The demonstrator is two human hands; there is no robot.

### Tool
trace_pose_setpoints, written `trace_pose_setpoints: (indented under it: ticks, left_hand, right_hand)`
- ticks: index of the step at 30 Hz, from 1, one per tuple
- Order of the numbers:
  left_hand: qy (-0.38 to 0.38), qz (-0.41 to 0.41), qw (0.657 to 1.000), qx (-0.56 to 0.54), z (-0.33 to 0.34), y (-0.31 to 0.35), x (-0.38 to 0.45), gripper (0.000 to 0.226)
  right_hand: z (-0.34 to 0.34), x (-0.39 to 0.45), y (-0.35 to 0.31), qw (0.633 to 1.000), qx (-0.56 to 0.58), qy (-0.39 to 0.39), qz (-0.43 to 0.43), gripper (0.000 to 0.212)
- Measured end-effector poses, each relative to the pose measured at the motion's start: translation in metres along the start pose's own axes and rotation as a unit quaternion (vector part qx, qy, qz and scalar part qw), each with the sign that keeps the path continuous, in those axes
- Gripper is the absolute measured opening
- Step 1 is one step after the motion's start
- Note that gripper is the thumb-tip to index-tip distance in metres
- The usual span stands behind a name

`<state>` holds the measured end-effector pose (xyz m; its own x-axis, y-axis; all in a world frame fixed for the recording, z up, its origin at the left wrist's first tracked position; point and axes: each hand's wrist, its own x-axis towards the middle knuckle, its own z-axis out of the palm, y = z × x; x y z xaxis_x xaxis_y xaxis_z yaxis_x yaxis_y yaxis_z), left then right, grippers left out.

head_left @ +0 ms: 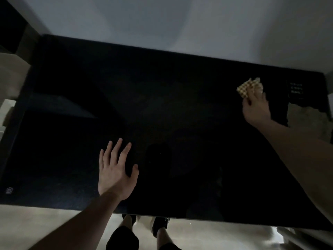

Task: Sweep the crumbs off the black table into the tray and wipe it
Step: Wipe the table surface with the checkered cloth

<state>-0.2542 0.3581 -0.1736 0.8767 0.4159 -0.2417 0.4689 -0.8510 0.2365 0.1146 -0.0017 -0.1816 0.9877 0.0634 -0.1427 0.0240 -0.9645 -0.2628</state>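
Black and glossy, the table (pixel 162 105) fills most of what we see, its far edge against a pale wall (pixel 162 20). Toward its far right corner we press a yellow checked cloth (pixel 247 87) onto the surface with our right hand (pixel 255 109), fingers curled over it and holding it. Our left hand (pixel 115 170) lies flat near the front edge, fingers spread and straight, holding nothing. We cannot make out crumbs or a tray in the dim light.
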Motion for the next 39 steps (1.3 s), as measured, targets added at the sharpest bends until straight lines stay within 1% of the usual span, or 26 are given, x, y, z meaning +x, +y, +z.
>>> trace_pose_setpoints:
  ticks: [1, 2, 4, 6, 7, 10, 13, 15, 16, 17, 18, 19, 20, 21, 22, 23, 25, 26, 28, 29, 30, 31, 32, 34, 36, 39]
  left_hand:
    - [0.001, 0.0, 1.0, 0.0, 0.0, 0.0, 0.0, 0.074]
    - [0.001, -0.001, 1.0, 0.0, 0.001, -0.001, 0.0, 0.074]
    - [0.001, -0.002, 1.0, 0.0, 0.0, -0.001, 0.0, 0.074]
    - [0.0, -0.003, 1.0, -0.001, -0.001, 0.0, 0.0, 0.074]
    - [-0.001, -0.004, 1.0, -0.002, -0.001, 0.001, 0.0, 0.074]
    - [0.0, -0.003, 1.0, -0.001, -0.003, 0.001, -0.002, 0.074]
    - [-0.001, -0.002, 1.0, -0.005, -0.003, 0.002, -0.001, 0.074]
    - [-0.001, -0.001, 1.0, -0.005, -0.003, 0.003, -0.002, 0.074]
    - [-0.001, -0.002, 1.0, -0.004, -0.004, 0.003, -0.002, 0.074]
    - [-0.001, -0.002, 1.0, -0.004, -0.004, 0.003, -0.002, 0.074]
    - [-0.002, -0.002, 1.0, -0.002, -0.004, 0.002, -0.002, 0.074]
    - [-0.002, -0.002, 1.0, -0.001, -0.003, 0.003, -0.002, 0.074]
    - [-0.002, -0.001, 1.0, 0.0, -0.003, 0.003, -0.002, 0.074]
    - [0.0, -0.002, 1.0, 0.001, -0.003, 0.003, -0.002, 0.074]
    - [0.002, -0.003, 1.0, 0.001, -0.002, 0.002, -0.002, 0.074]
    - [0.004, -0.003, 1.0, 0.0, -0.001, 0.002, -0.002, 0.074]
    - [0.01, -0.001, 1.0, -0.002, 0.0, 0.002, -0.003, 0.074]
    - [0.012, 0.0, 1.0, -0.002, 0.001, 0.001, -0.003, 0.074]
    - [0.017, 0.002, 1.0, -0.001, 0.002, 0.001, -0.002, 0.073]
    - [0.019, 0.002, 1.0, 0.001, 0.003, 0.001, -0.001, 0.073]
    - [0.019, 0.001, 1.0, 0.002, 0.004, 0.0, -0.001, 0.073]
    - [0.02, 0.0, 1.0, 0.002, 0.005, 0.0, -0.001, 0.073]
    - [0.021, -0.001, 1.0, 0.003, 0.005, -0.001, -0.001, 0.074]
    - [0.02, -0.001, 1.0, 0.005, 0.004, -0.001, 0.0, 0.074]
    - [0.018, -0.002, 1.0, 0.001, 0.003, 0.001, -0.001, 0.074]
    - [0.019, -0.003, 1.0, -0.009, 0.001, 0.004, -0.003, 0.074]
  right_hand:
    - [0.007, -0.005, -0.014, 1.0, 0.003, 0.008, 0.024, 0.065]
    - [0.017, -0.013, -0.032, 0.999, 0.002, 0.036, 0.009, 0.063]
    - [0.035, -0.041, -0.077, 0.992, 0.009, 0.073, -0.103, 0.056]
    - [0.05, -0.073, -0.108, 0.974, 0.032, 0.069, -0.212, 0.049]
    - [0.053, -0.093, -0.121, 0.967, 0.049, 0.049, -0.244, 0.049]
    - [0.062, -0.169, -0.139, 0.935, 0.081, -0.035, -0.343, 0.061]
    - [0.077, -0.242, -0.123, 0.885, 0.074, -0.115, -0.446, 0.063]
    - [0.081, -0.267, -0.1, 0.858, 0.094, -0.151, -0.481, 0.06]
    - [0.077, -0.269, -0.096, 0.846, 0.11, -0.156, -0.498, 0.056]
    - [0.072, -0.267, -0.097, 0.841, 0.15, -0.152, -0.497, 0.049]
    - [0.065, -0.258, -0.097, 0.852, 0.238, -0.144, -0.444, 0.045]
    - [0.058, -0.243, -0.096, 0.865, 0.301, -0.142, -0.377, 0.044]
    - [0.05, -0.219, -0.088, 0.877, 0.333, -0.122, -0.325, 0.044]
    - [0.036, -0.189, -0.082, 0.9, 0.289, -0.072, -0.318, 0.043]
    - [0.023, -0.158, -0.074, 0.915, 0.218, -0.026, -0.339, 0.043]
    - [0.016, -0.127, -0.057, 0.927, 0.178, 0.009, -0.331, 0.043]
    - [0.005, -0.068, -0.019, 0.953, 0.1, 0.09, -0.271, 0.048]
    - [0.001, -0.045, 0.0, 0.967, 0.063, 0.102, -0.226, 0.052]
    - [0.003, -0.024, 0.021, 0.992, 0.036, 0.074, -0.097, 0.055]
    - [0.01, -0.024, 0.021, 0.996, 0.023, 0.068, -0.047, 0.056]
    - [0.019, -0.027, 0.017, 0.998, 0.014, 0.064, -0.019, 0.057]
    - [0.027, -0.039, 0.008, 0.997, -0.001, 0.07, -0.015, 0.057]
    - [0.031, -0.054, -0.002, 0.996, -0.001, 0.076, -0.037, 0.057]
    - [0.032, -0.095, -0.015, 0.991, 0.015, 0.063, -0.116, 0.055]
    - [0.034, -0.152, -0.02, 0.975, 0.023, 0.027, -0.218, 0.059]
    - [0.039, -0.253, -0.022, 0.936, -0.014, -0.069, -0.344, 0.064]
